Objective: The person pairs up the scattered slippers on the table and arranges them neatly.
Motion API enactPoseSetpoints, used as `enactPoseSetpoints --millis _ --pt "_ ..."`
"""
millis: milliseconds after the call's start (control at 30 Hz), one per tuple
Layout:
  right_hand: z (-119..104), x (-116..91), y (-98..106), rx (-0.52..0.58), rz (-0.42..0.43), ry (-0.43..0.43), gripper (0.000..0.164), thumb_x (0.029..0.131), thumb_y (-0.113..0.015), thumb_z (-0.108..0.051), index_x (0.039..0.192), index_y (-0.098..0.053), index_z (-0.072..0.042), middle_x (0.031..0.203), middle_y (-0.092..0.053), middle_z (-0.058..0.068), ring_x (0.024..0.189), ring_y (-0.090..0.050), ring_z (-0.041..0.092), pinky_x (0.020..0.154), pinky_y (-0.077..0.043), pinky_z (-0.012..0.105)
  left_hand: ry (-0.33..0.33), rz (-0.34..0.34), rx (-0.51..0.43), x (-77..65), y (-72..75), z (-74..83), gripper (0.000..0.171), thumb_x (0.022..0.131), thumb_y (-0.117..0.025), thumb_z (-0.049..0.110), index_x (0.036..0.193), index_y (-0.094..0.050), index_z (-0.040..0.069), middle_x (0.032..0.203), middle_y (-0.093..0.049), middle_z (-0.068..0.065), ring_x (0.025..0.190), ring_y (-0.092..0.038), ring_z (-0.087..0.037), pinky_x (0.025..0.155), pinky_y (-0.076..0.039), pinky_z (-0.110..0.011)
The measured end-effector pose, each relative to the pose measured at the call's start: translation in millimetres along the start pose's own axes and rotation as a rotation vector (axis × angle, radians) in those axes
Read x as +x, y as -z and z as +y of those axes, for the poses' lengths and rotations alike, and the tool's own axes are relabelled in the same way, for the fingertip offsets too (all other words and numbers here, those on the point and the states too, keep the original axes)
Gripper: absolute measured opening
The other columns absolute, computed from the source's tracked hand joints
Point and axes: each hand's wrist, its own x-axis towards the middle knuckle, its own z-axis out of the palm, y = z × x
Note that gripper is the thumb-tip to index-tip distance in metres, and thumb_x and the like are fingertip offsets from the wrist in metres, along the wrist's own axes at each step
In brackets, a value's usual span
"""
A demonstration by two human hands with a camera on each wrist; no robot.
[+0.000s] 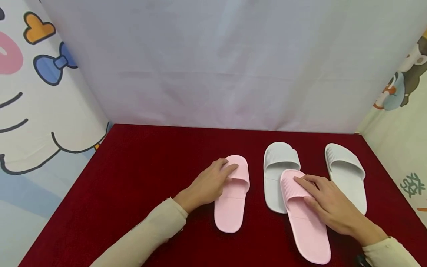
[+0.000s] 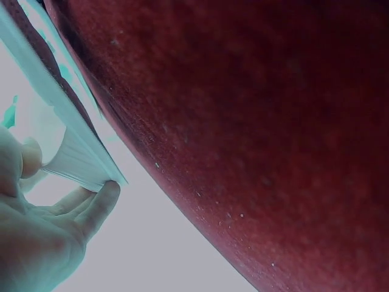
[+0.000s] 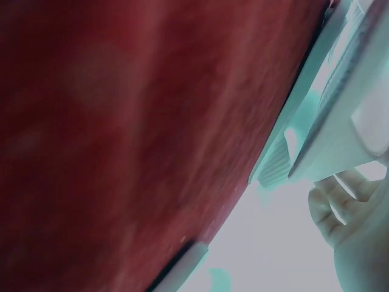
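Note:
In the head view, my left hand [image 1: 207, 185] grips a pink slide slipper [image 1: 229, 213] by its ribbed strap, fingers over the top. The left wrist view shows that slipper [image 2: 73, 125] raised off the red cloth, with fingertips at its toe edge. Farther right, my right hand [image 1: 333, 204] holds the matching pink slipper [image 1: 310, 235] around its strap. This one slants heel toward me and overlaps a white slipper [image 1: 274, 187]. From the right wrist, the held slipper [image 3: 337, 143] appears above the white one [image 3: 299, 112], a gap between them.
A second white slipper [image 1: 350, 181] lies at the right, partly behind my right hand. Dark red cloth [image 1: 150, 159] covers the table. A pale curtain [image 1: 217, 66] hangs along the back, with cartoon-printed sheets [image 1: 66, 115] at both sides.

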Motion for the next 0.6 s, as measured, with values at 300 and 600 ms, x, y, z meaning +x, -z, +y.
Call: enactPoseSetpoints --millis 300,600 --pt "-14 13 -11 -0.018 -0.032 0.021 0.055 0.092 -0.065 -0.017 0.145 -0.051 -0.019 0.133 -0.055 0.011 0.122 -0.051 0.026 0.103 -0.030 0.036 0.015 -0.019 0.021 -1.9 2.9 1.1 0.050 0.091 -0.060 -0.003 0.137 -0.053 0.014 0.128 -0.054 -0.020 0.115 -0.058 -0.031 0.089 -0.056 -0.041" --pt "-23 32 -16 -0.023 -0.043 0.066 0.053 0.096 -0.060 -0.021 0.148 -0.048 -0.021 0.133 -0.055 0.007 0.116 -0.055 0.024 0.094 -0.042 0.042 0.029 -0.008 0.011 -7.8 6.4 -2.2 0.053 0.089 -0.061 -0.006 0.137 -0.053 0.014 0.128 -0.054 -0.020 0.115 -0.058 -0.032 0.085 -0.057 -0.040"
